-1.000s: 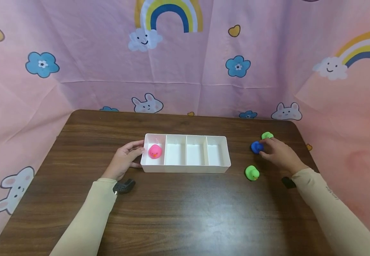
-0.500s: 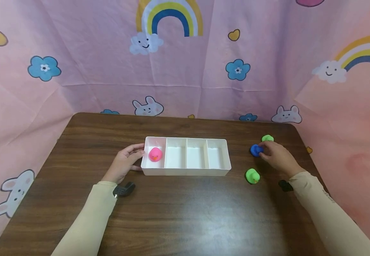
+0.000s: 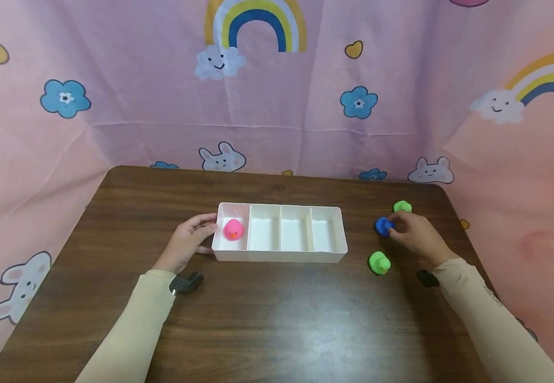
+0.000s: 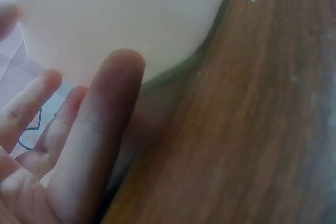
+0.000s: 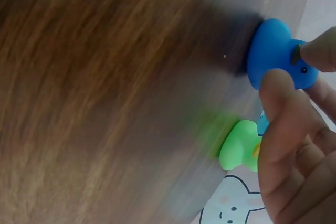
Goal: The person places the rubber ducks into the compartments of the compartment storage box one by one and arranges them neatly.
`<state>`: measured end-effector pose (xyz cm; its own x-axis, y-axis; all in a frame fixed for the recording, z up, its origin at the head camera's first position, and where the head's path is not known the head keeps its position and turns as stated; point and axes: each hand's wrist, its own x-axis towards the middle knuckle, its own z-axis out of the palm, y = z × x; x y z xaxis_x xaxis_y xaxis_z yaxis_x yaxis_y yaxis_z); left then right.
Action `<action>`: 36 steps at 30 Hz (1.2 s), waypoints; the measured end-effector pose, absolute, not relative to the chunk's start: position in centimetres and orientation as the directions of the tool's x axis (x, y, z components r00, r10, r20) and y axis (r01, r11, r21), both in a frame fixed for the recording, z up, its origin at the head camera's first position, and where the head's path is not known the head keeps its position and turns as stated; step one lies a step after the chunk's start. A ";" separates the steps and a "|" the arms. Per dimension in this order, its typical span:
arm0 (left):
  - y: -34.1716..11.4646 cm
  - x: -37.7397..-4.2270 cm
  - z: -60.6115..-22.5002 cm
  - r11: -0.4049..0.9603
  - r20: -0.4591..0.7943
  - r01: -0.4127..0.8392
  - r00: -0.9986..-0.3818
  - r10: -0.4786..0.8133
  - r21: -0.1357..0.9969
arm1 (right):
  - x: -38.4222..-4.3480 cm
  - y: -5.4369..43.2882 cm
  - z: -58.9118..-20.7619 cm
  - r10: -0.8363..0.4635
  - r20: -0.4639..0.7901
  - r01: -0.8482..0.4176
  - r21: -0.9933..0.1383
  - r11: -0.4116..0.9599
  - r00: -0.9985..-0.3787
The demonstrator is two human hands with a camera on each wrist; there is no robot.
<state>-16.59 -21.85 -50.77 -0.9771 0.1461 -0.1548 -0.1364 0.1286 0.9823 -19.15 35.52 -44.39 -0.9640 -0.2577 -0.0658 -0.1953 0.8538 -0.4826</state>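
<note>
A white tray (image 3: 277, 256) with a row of compartments stands mid-table in the head view. Inside its leftmost compartment sits a pink rubber duck (image 3: 233, 230). My left hand (image 3: 185, 242) touches the tray's left end, thumb toward the front and fingers toward the back; the left wrist view shows the extended fingers (image 4: 107, 114) against the white wall. To the right of the tray, my right hand (image 3: 418, 236) pinches a blue rubber duck (image 5: 270, 51) by its head, low over the table. Beyond it is a green rubber duck (image 3: 402, 206), partly covered by the hand.
Another green rubber duck (image 3: 379, 263) sits on the table nearer to me, just right of the tray. The brown wooden table (image 3: 277, 314) ends at a pink patterned cloth (image 3: 277, 106) hanging behind and at both sides.
My right hand and the blue duck have shifted very slightly left and toward me. The left hand, tray and other ducks keep their places; the head view itself has moved a little.
</note>
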 end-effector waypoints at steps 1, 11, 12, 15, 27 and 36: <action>-21.9 -16.7 -50.7 0.131 -0.152 -0.133 -0.977 0.148 0.982 | -19.0 35.5 -44.3 -0.254 -0.063 -0.193 -0.482 0.855 -0.965; -22.1 -16.3 -50.5 0.123 -0.146 -0.129 -0.980 0.139 0.984 | -19.1 35.5 -44.5 -0.252 -0.082 -0.175 -0.515 0.839 -0.964; -22.0 -16.2 -50.5 0.115 -0.140 -0.124 -0.980 0.138 0.986 | -19.1 35.5 -44.5 -0.250 -0.081 -0.174 -0.518 0.837 -0.965; -22.0 -16.2 -50.4 0.097 -0.116 -0.102 -0.982 0.146 0.990 | -19.1 35.5 -44.7 -0.240 -0.073 -0.167 -0.525 0.834 -0.968; -21.9 -16.4 -50.4 0.075 -0.097 -0.084 -0.977 0.190 0.994 | -19.1 35.2 -44.7 -0.235 -0.036 -0.179 -0.537 0.824 -0.971; -21.7 -16.6 -50.3 0.102 -0.107 -0.090 -0.977 0.183 0.991 | -19.5 34.1 -44.0 -0.221 0.070 -0.228 -0.473 0.851 -0.973</action>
<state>-16.62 -21.71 -50.34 -0.9772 0.1834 -0.1072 -0.0897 0.1017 0.9908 -19.54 34.08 -44.01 -0.9727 -0.2214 0.0700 -0.2277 0.8509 -0.4734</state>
